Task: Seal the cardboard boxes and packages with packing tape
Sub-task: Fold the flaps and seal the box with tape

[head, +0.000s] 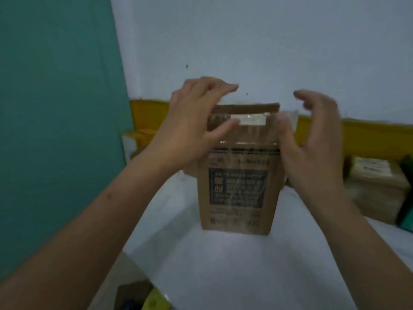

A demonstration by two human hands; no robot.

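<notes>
Two hands meet at the top of a single box (pixel 237 193), which stands upright on a white table (pixel 223 265), long axis vertical, its printed brown face with a dark label block turned toward the person. Well left of the grip a teal panel (pixel 55 108) fills the side, and just behind the left wrist sits a small yellowish carton (pixel 139 136), blurred. The left hand (pixel 192 121) holds the box's upper left corner: its fingers curve over the top edge and its thumb (pixel 225 128) presses the front face. Right of that thumb, clear tape (pixel 245 119) runs across the upper front, glossy, over a pale strip. The tape's end juts past the right edge under the thumb (pixel 282 121) of the right hand (pixel 312 142). That hand's fingers hang loosely curled in the air, apart from the box and holding nothing. Behind the grip a yellow band (pixel 368 135) runs along the foot of a white wall. Right of the grip, well apart, lies a second carton (pixel 377 186) with a dark green thing (pixel 405 198) beside it. Nothing lies between the hands and the box.
</notes>
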